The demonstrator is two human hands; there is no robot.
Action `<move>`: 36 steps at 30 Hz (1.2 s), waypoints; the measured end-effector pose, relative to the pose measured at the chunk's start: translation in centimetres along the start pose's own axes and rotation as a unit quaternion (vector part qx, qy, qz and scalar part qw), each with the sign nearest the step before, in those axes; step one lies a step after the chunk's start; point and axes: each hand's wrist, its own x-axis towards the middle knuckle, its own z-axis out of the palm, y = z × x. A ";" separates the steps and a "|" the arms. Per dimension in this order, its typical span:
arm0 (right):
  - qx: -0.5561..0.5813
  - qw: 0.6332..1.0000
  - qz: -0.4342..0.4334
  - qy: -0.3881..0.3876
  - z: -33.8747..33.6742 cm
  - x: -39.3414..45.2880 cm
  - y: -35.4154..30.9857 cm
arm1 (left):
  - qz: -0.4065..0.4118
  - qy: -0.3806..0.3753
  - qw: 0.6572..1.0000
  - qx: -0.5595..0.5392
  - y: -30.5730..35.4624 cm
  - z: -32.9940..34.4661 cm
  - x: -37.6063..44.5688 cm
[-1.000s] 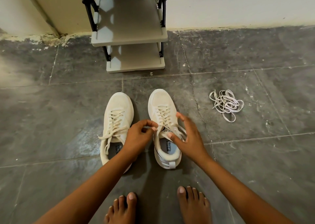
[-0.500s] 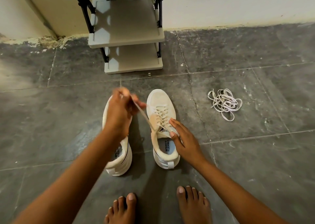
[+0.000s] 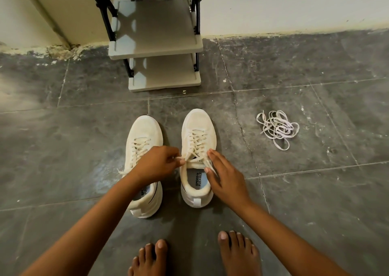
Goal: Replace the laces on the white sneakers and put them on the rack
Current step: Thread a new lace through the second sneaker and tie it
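While toes face rack (image 3: 155, 46), sneakers (image 3: 197, 141) (parallel) stand.

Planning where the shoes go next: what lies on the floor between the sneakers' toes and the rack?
Nothing: in the head view, only bare grey floor with a tile seam separates the sneakers from the rack.

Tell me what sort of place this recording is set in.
Probably a home entryway or room corner: a small tiered shoe rack stands against a painted wall on a worn grey tiled floor, and the person is barefoot, with sneakers at their feet.
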 end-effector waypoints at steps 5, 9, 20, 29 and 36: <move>-0.039 0.999 -0.007 0.020 -0.1 -0.3 -0.1 | 0.012 0.068 0.972 -0.223 0.0 -3.4 -0.5; 0.023 0.999 0.018 0.015 0.3 -0.2 -0.7 | -0.018 0.042 0.982 -0.185 0.2 -3.2 -0.7; 0.140 0.953 0.246 -0.108 -4.1 2.4 -1.7 | -0.023 0.055 0.992 -0.107 0.4 -4.7 -0.5; 0.032 0.957 0.246 -0.150 -7.6 4.4 -1.1 | -0.085 0.048 0.988 0.118 -2.0 -6.5 -0.8; 0.188 0.950 0.201 -0.144 -13.8 5.5 -5.8 | -0.049 0.131 0.981 -0.133 3.5 -6.1 -2.9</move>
